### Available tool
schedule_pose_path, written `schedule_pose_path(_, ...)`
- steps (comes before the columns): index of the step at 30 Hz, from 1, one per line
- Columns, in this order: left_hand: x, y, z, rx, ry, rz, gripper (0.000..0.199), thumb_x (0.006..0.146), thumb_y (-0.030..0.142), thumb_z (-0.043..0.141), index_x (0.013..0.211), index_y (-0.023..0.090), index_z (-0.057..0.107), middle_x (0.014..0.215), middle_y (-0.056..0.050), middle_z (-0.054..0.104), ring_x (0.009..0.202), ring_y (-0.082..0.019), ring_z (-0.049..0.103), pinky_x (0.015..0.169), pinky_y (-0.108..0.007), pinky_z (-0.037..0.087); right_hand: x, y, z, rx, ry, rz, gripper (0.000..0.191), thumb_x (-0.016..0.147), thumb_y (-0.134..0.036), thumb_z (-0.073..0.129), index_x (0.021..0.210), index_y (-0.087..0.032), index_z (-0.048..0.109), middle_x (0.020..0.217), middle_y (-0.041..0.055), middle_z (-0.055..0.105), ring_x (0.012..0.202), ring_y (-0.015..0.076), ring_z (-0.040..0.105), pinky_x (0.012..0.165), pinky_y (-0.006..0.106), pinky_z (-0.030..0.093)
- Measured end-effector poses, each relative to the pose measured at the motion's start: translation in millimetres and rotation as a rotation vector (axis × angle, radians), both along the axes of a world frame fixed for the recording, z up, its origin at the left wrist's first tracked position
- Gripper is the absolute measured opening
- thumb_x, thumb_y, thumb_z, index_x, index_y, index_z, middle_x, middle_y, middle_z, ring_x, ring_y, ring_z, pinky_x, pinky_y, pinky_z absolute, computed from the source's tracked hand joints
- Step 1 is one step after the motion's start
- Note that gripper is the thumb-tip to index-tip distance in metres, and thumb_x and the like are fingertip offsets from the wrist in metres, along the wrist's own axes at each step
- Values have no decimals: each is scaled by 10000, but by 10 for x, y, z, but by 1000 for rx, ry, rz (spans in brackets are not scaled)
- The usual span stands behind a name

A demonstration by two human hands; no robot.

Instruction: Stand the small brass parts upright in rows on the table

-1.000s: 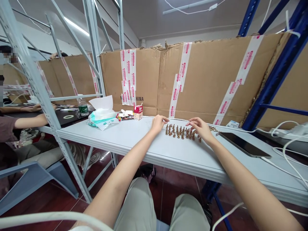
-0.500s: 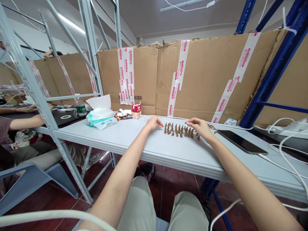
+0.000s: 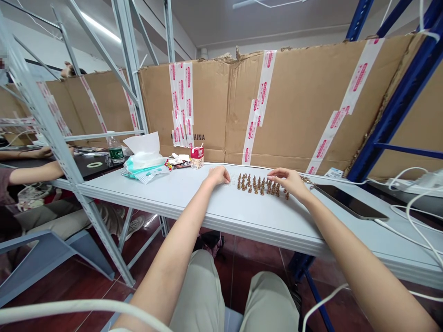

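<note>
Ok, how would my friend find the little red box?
Find the tall brown cardboard wall behind the grey table. Along the table's back edge, look left of and beyond the left hand. The small carton there stands upright, red above and pale below, unlike the low, messy wrappers beside it.

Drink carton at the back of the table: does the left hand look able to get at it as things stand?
Probably yes. The drink carton stands just beyond the left hand, and nothing visible blocks the way between them.
</note>
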State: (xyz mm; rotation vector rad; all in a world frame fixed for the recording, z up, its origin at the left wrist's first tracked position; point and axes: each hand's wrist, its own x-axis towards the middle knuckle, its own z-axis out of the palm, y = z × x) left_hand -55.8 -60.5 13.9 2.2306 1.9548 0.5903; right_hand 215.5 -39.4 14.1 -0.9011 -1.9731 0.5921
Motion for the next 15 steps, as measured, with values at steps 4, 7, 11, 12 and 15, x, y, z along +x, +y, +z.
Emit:
schedule_pose_path(4, 5, -39, 23, -7, 30, -5, 111, 639, 183, 664, 735, 227, 697, 783, 16, 687, 811, -161, 593, 869, -294, 334, -4, -4, 7, 13, -12, 18, 329, 642, -470, 632, 737, -155, 615, 774, 66, 652, 720, 177, 589, 699, 305, 424)
schedule_pose_path(7, 5, -55, 30, 2, 49, 2, 118, 640, 187, 662, 743, 229, 699, 811, 12, 687, 830, -168, 587, 869, -305, 330, -4, -34, 32, 17, -33, 31, 355, 636, -505, 626, 722, -162, 609, 758, 60, 649, 713, 179, 587, 699, 309, 425)
schedule_pose_path(11, 1, -52, 25, 24, 49, 7, 117, 648, 210, 658, 754, 234, 701, 832, 9, 686, 837, -171, 586, 860, -305, 336, 11, -87, 90, 4, -88, 32, 358, 646, -521, 616, 726, -172, 618, 765, 59, 649, 747, 191, 583, 732, 317, 413)
schedule_pose_path(12, 1, -49, 24, 26, 47, 11, 113, 650, 214, 657, 752, 236, 701, 833, 9, 686, 837, -171, 586, 859, -303, 337, 17, -94, 104, 9, -108, 34, 350, 651, -520, 613, 725, -178, 622, 779, 58, 651, 768, 195, 581, 751, 321, 406)
schedule_pose_path(15, 5, -43, 19, 29, 48, 23, 104, 648, 221, 662, 743, 234, 700, 837, 6, 684, 837, -171, 586, 859, -302, 338, 32, -92, 125, 48, -184, 72, 322, 652, -513, 614, 704, -195, 635, 849, 54, 647, 845, 208, 567, 795, 329, 388)
